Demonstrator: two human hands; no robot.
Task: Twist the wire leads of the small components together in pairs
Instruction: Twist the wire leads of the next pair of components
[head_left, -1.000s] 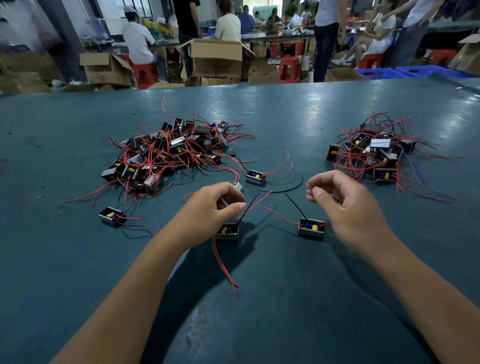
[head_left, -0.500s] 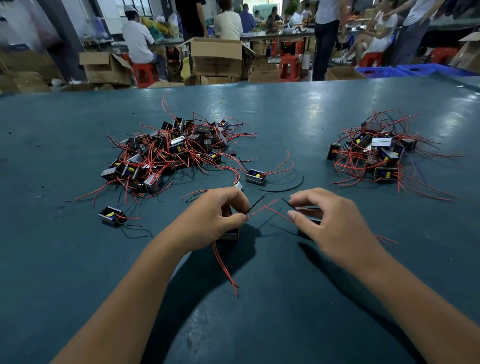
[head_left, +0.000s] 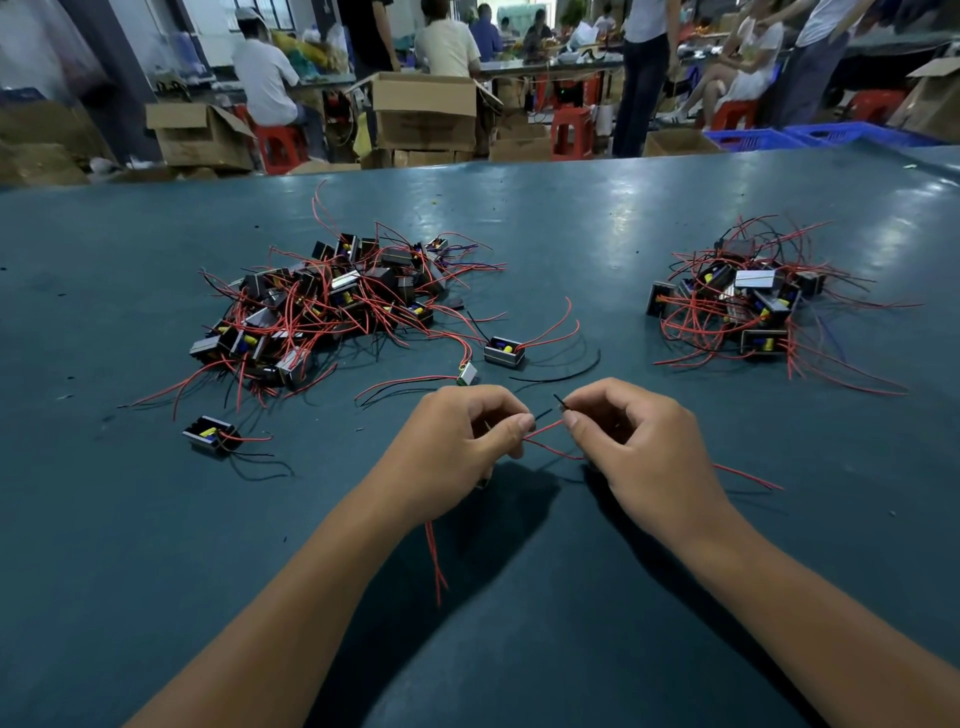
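Pinching leads (head_left: 545, 434) between both grips, left hand (head_left: 457, 441) and right hand (head_left: 639, 447), one pair mid-twist. Big pile (head_left: 332, 301) beyond the left grip looks undone; smaller pile (head_left: 748, 306) past the right maybe finished.

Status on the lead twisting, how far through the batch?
Possibly done: the smaller pile of black box components with red leads, far right, though twists can't be confirmed. In hand: left hand and right hand each pinch thin red and black wire leads that cross between them. Left: the larger pile and loose single components nearby.
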